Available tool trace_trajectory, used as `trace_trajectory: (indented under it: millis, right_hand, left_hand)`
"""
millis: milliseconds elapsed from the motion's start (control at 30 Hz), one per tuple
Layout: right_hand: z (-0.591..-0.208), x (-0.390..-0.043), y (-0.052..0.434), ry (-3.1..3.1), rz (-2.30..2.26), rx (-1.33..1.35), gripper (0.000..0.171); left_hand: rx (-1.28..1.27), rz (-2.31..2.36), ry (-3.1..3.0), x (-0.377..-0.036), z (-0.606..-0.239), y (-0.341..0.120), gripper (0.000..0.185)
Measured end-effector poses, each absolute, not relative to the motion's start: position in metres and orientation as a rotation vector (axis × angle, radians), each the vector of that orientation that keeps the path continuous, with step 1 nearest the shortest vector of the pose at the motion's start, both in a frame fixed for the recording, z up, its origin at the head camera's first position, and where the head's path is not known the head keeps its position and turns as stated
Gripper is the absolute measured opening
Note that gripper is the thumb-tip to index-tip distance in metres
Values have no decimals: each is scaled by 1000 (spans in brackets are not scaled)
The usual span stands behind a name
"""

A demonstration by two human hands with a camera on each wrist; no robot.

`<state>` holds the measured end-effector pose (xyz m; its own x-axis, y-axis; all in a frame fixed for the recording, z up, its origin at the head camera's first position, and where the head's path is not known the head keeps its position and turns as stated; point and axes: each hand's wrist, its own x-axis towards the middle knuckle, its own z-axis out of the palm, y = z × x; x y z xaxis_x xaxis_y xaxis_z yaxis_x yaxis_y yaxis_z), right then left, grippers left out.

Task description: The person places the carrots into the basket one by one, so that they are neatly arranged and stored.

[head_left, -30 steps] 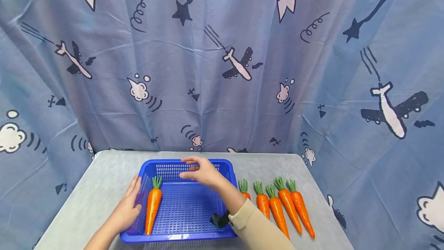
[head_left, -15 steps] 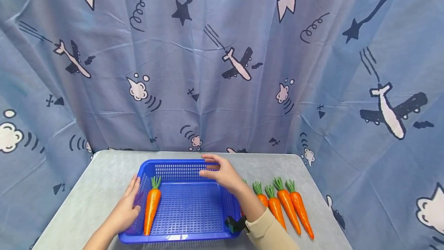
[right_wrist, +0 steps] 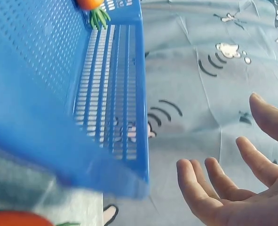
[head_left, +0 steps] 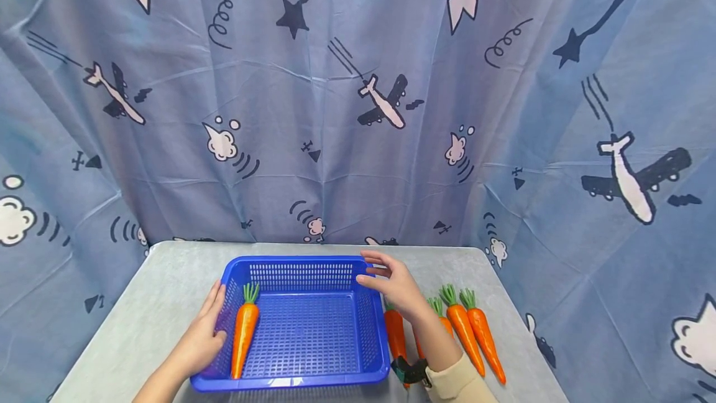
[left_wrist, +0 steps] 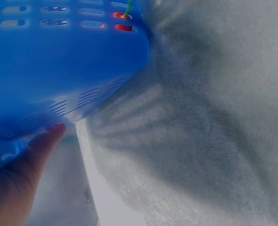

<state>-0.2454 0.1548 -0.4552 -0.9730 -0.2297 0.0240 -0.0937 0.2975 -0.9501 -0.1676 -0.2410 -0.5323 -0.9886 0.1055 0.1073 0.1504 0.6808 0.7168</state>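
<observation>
At lower left, the left hand (head_left: 202, 341) still rests flat against the blue basket (head_left: 302, 383), which holds one carrot (head_left: 243, 332). The right hand (head_left: 396, 283), loosely open and empty, has moved rightward past the basket's rim, above the carrot row (head_left: 464, 328) at lower right.

No legible text anywhere.

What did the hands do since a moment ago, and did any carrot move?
The right hand slid rightward, from above the middle of the blue basket to past its right rim, above the carrots on the table. It is open and holds nothing. The left hand stayed resting against the basket's left side. The carrot in the basket and those on the table did not move.
</observation>
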Motion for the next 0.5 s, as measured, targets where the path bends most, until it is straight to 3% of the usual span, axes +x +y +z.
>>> trace_trajectory:
  millis: [500]
  right_hand:
    - [-467, -241, 235, 2481, -1839, -177, 58]
  left_hand:
    - [-202, -1227, -2864, -167, -528, -238, 92]
